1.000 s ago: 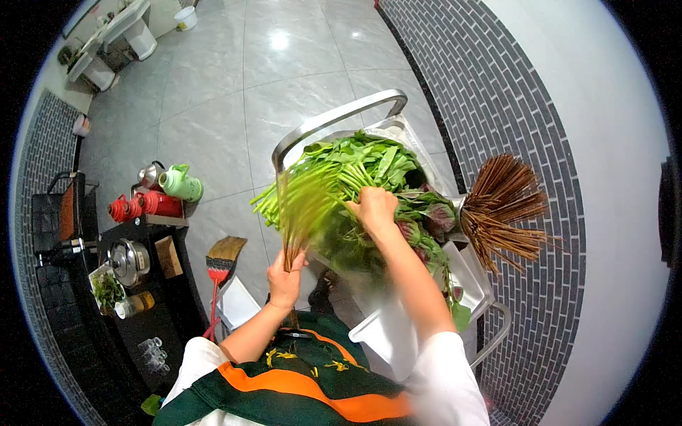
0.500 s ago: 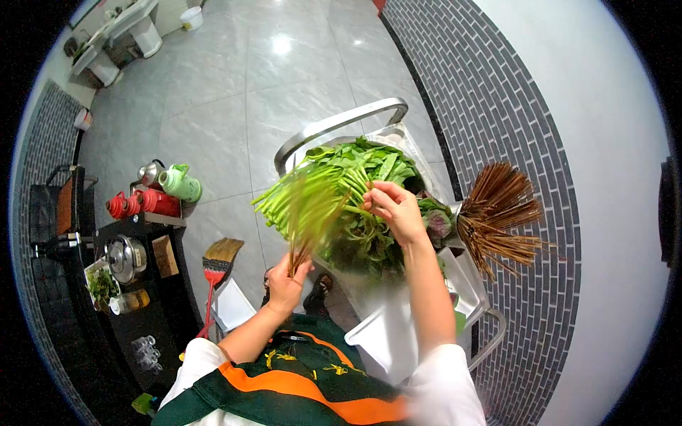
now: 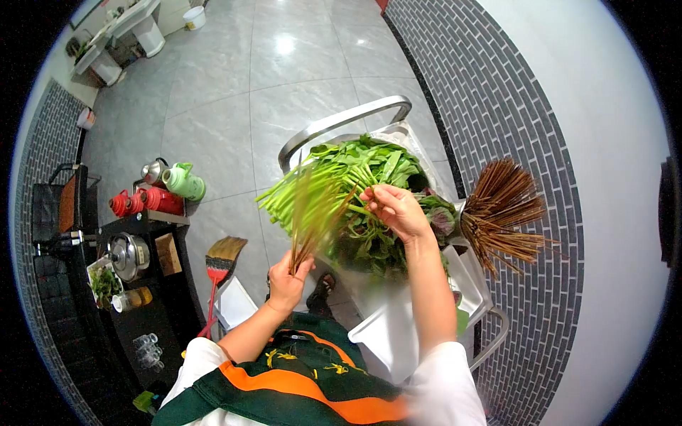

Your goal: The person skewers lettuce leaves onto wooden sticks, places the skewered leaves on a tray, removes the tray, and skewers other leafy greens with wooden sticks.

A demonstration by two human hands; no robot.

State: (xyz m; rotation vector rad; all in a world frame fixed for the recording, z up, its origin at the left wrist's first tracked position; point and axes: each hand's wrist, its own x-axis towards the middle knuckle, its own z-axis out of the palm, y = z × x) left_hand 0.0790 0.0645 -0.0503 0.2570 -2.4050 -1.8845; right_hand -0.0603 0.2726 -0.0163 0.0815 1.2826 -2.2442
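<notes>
Skewers [image 3: 312, 220] are fanned out from your left hand [image 3: 288, 278], which grips their lower ends in a closed fist just in front of your chest. A second ago your right hand [image 3: 395, 208] lay flat on the greens [image 3: 355, 177], fingers down among the leaves; it has since lifted off them and turned palm-up, with the fingertips pinched near the upper end of one stick. From that change I would judge you have moved from gathering leaves to working a stem onto a stick, though the blur around the skewers keeps me from telling whether a stem is actually between your fingers.

Your left forearm rises steeply from the body, wrist straight, the bundle tilting up and away from you. Your right arm stretches further forward, elbow low, wrist bent back so the fingers curl toward the left hand. The greens lie heaped on a metal cart [image 3: 341, 121] just beyond both hands, and a second bundle of sticks [image 3: 504, 213] rests to the right of your right hand, well apart from it.
</notes>
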